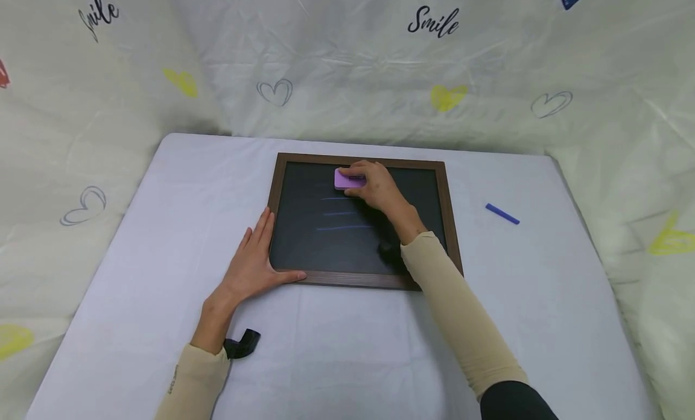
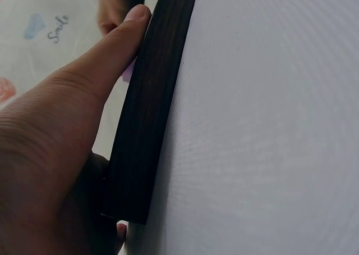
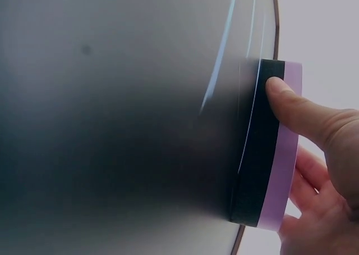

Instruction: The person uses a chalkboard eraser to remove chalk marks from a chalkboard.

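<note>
A blackboard (image 1: pixel 304 251) in a brown wooden frame lies on the table, with several thin blue chalk lines (image 1: pixel 339 214) across its middle. Near its upper edge my right hand (image 1: pixel 374 184) grips a purple eraser (image 1: pixel 342 180) between thumb and fingers. The right wrist view shows the eraser's black pad (image 3: pixel 258 148) against the board, beside the lines. My left hand (image 1: pixel 252 263) rests at the board's lower left corner, thumb on the bottom frame and straight fingers along the left side. From the left wrist, the thumb (image 2: pixel 112 53) lies along the dark frame edge (image 2: pixel 151 98).
A blue chalk stick (image 1: pixel 502 213) lies on the white tablecloth (image 1: pixel 347 347) to the right of the board. Behind the table hangs a pale curtain (image 1: pixel 353 64) printed with hearts and the word Smile. A black wrist camera (image 1: pixel 242 344) sticks out from the left wrist.
</note>
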Demonstrator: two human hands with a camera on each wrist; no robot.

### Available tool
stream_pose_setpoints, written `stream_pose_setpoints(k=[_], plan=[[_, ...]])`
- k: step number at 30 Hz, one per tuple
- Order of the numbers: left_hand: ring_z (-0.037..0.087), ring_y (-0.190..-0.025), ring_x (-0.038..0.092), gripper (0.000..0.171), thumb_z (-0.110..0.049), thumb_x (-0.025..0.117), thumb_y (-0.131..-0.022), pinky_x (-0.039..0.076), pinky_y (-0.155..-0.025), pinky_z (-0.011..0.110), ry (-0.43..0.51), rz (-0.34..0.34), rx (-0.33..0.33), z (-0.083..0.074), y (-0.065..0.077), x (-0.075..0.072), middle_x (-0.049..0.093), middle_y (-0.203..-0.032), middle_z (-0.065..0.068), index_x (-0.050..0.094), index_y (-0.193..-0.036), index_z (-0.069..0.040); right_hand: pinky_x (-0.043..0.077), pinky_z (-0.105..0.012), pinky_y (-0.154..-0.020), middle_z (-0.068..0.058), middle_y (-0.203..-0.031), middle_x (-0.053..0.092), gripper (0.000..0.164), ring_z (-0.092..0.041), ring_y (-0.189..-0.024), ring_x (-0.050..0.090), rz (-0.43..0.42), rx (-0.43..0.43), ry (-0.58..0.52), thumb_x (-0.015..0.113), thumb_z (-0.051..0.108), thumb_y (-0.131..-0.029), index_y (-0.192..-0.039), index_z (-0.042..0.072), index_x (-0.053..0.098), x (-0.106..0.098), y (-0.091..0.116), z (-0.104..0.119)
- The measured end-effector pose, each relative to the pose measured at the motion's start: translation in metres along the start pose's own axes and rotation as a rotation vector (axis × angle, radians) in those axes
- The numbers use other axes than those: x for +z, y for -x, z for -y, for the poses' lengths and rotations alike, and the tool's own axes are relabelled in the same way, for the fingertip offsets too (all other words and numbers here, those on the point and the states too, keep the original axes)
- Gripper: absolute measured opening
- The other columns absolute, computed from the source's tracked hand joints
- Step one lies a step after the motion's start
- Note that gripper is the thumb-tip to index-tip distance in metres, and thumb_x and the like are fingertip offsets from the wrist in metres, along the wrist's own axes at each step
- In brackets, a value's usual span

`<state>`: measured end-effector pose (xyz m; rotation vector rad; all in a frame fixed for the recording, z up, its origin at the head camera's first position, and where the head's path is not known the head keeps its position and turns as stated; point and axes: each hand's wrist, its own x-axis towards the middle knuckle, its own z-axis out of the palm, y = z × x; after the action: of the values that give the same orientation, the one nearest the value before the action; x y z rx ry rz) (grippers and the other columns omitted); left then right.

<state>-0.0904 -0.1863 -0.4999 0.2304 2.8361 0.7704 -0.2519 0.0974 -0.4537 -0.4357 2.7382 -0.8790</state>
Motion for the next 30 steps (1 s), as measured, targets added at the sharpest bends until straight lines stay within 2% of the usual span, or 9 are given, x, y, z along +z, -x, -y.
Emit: stream_pose_setpoints(k=[6,12,21,30], plan=[[0.032,-0.164,0.017,0.147,-0.072,0.085,-0.068,0.007,-0.135,0.054,-0.003,-0.003,-0.005,0.0,0.0,0.0,-0.01,-0.178,0.0,-0.004,-0.168,-0.013,0.035,-0.05,-0.127,-0.007,-0.154,0.057,0.055,-0.033,-0.149,0.043,-0.007,-0.001,-0.006,0.081,0.023,-0.093,-0.145,0.026,0.063,-0.006,0.003,-0.01],[0.031,-0.165,0.015,0.146,-0.072,0.085,-0.068,0.006,-0.135,0.053,0.0,0.004,-0.008,-0.001,-0.001,0.0,-0.011,-0.178,0.0,-0.005,-0.168,-0.014,0.039,-0.05,-0.124,-0.009,-0.154,0.057,0.055,-0.034,-0.148,0.046,-0.012,0.011,-0.011,0.081,0.021,-0.093,-0.145,0.024,0.064,-0.015,0.008,-0.023],[0.031,-0.165,0.015,0.146,-0.071,0.085,-0.069,0.006,-0.135,0.053,0.003,0.006,-0.005,0.0,-0.001,-0.001,-0.011,-0.178,0.0,-0.005,-0.168,-0.013,0.041,-0.051,-0.122,-0.008,-0.155,0.056,0.056,-0.033,-0.148,0.046,-0.017,0.065,-0.019,0.081,0.022,-0.093,-0.145,0.025,0.063,-0.03,0.016,-0.041],[0.031,-0.165,0.015,0.146,-0.071,0.085,-0.069,0.005,-0.135,0.053,0.006,0.006,-0.003,0.0,-0.001,-0.002,-0.011,-0.178,0.001,-0.004,-0.168,-0.012,0.046,-0.05,-0.115,-0.009,-0.148,0.061,0.056,-0.033,-0.138,0.055,-0.057,0.047,0.004,0.082,0.022,-0.091,-0.145,0.024,0.064,-0.031,0.015,-0.045]])
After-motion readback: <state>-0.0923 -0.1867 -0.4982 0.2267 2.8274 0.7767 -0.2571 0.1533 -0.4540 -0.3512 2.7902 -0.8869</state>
